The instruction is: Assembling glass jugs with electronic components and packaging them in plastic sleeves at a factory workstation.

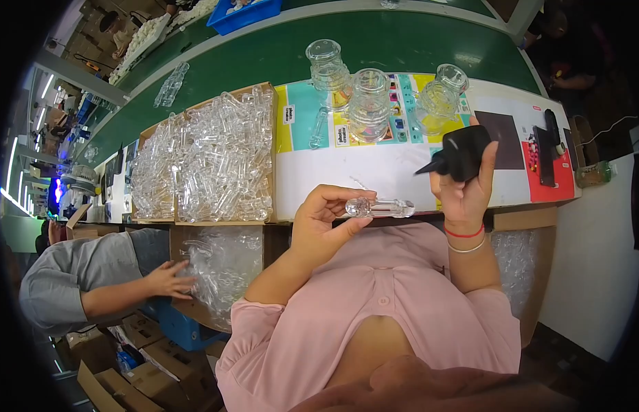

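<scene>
Between the thumb and fingers of my left hand (321, 223) is a clear, tube-shaped plastic piece (382, 207), held sideways just above the table's near edge. My right hand (465, 185) grips a black squeeze bottle (465, 152), tilted so its pointed nozzle aims left, up and to the right of the clear piece. Nozzle and piece are apart. Beyond my hands stand clear ribbed jars (369, 110), and a slim clear piece (318, 128) lies beside them on the printed sheet (302, 165).
Left of my hands, cardboard trays (272, 151) are heaped with clear plastic pieces. A co-worker's hand (169, 279) reaches toward a box of clear pieces (226, 264) below. Dark phone-like items (544, 156) lie at right. Behind is a green tabletop (264, 58) with a blue bin (245, 16).
</scene>
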`<action>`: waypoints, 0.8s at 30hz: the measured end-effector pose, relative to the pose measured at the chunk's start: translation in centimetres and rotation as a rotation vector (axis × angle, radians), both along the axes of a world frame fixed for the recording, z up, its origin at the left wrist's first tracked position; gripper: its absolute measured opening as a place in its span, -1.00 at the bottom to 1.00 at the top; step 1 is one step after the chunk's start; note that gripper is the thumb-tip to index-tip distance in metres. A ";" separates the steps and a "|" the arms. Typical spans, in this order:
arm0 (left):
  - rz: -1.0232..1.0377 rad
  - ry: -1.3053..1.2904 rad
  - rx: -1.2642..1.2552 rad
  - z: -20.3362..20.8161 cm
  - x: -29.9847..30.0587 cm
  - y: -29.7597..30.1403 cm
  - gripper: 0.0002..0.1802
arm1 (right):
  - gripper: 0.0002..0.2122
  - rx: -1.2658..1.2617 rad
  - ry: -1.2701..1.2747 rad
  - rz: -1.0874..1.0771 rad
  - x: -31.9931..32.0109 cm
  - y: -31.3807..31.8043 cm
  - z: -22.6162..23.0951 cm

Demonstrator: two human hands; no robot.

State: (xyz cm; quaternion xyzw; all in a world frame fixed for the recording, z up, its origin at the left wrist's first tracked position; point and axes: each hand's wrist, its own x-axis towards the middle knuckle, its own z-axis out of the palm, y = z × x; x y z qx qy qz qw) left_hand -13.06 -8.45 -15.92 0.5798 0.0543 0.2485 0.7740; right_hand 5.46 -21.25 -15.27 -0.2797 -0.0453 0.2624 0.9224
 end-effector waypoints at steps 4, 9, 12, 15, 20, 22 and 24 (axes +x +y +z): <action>-0.045 0.005 -0.125 -1.2 0.5 0.6 -0.61 | -0.63 0.028 -0.028 -0.052 3.2 -2.8 -3.0; -0.007 0.092 -0.366 -2.3 1.6 0.7 -0.58 | -0.76 0.104 -0.010 -0.406 8.8 -8.6 -9.7; -0.068 0.146 -0.454 -2.5 2.3 0.6 -0.59 | -0.77 0.102 -0.002 -0.446 10.1 -9.8 -9.4; -0.137 0.204 -0.535 -3.0 3.1 0.5 -0.58 | -0.73 0.028 -0.019 -0.293 11.7 -10.2 -9.8; -0.189 0.185 -0.663 -3.2 4.9 0.2 -0.58 | -0.69 -0.291 -0.263 -0.203 15.2 -9.5 -9.5; -0.183 0.179 -0.674 -3.0 5.3 -0.1 -0.59 | -0.72 -0.550 -0.509 -0.366 16.2 -9.5 -9.3; -0.190 0.154 -0.658 -3.1 5.4 -0.5 -0.63 | -0.69 -1.125 -0.796 -0.593 17.5 -10.0 -9.5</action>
